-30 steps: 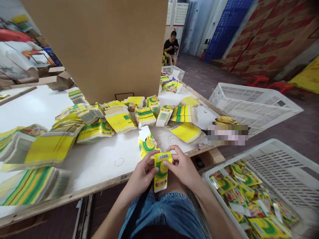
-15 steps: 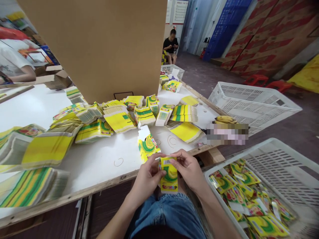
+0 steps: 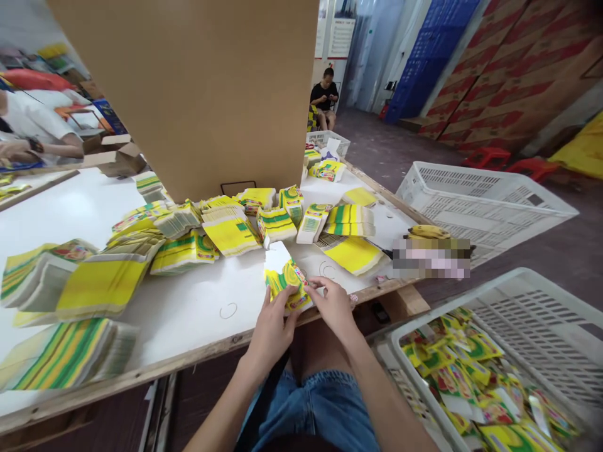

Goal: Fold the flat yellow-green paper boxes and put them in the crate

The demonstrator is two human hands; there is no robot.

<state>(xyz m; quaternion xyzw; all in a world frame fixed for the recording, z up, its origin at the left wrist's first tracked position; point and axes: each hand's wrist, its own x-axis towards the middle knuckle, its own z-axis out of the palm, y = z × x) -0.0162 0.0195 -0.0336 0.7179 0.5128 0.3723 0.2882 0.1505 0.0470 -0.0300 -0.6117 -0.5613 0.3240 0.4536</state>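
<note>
At the table's near edge lies a small loose pile of yellow-and-green printed packets [image 3: 293, 275], with a white piece sticking out at its far end. My left hand [image 3: 276, 323] is closed on the near left part of this pile, fingers on top and thumb at the near edge. My right hand [image 3: 333, 307] has its thumb and fingers pinched at the pile's right edge. Exactly how many packets are between the fingers is hidden. Beyond the hands, several thick stacks of flat yellow packaging [image 3: 230, 231] stand in a row.
A white crate [image 3: 522, 282] heaped with yellow packets [image 3: 464, 370] stands at lower right, another white crate [image 3: 490, 188] behind it. Bananas [image 3: 428, 232] lie at the table's right corner. A tall cardboard sheet [image 3: 188, 94] rises at the back. Two people sit farther off.
The single packet held upright over my lap is gone from my hands. Both hands have moved forward and up onto the pile at the table edge. The view has shifted slightly.
</note>
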